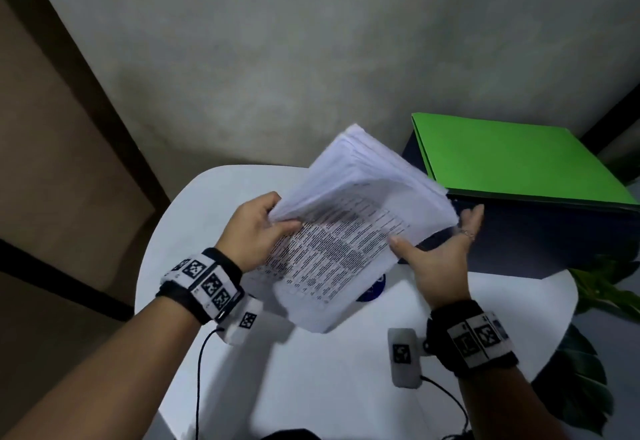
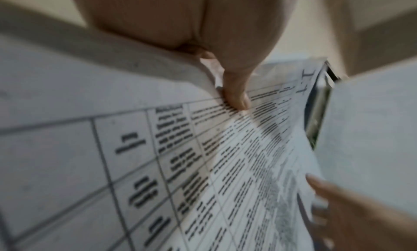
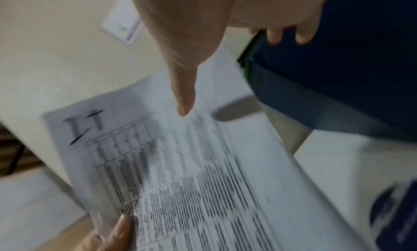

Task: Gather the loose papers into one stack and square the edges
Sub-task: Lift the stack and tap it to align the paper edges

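Observation:
Over the white round table (image 1: 311,387) a thick stack of printed papers (image 1: 346,231) hangs tilted, its sheets fanned unevenly along the far edge. My left hand (image 1: 277,214) grips its left edge, thumb (image 2: 237,98) on the top sheet and fingers underneath. At the stack's right edge my right hand (image 1: 443,245) is held flat and open, its thumb (image 3: 185,94) lying on the top sheet and its straight fingers reaching past the stack's far side. The top page (image 3: 180,165) carries a printed table. The wrist views are blurred.
A green folder (image 1: 512,159) lies on a dark blue box (image 1: 536,242) at the table's right rear, close behind my right hand. A round blue object (image 1: 374,290) sits on the table, partly hidden by the stack. Plant leaves (image 1: 588,301) stand off the right edge.

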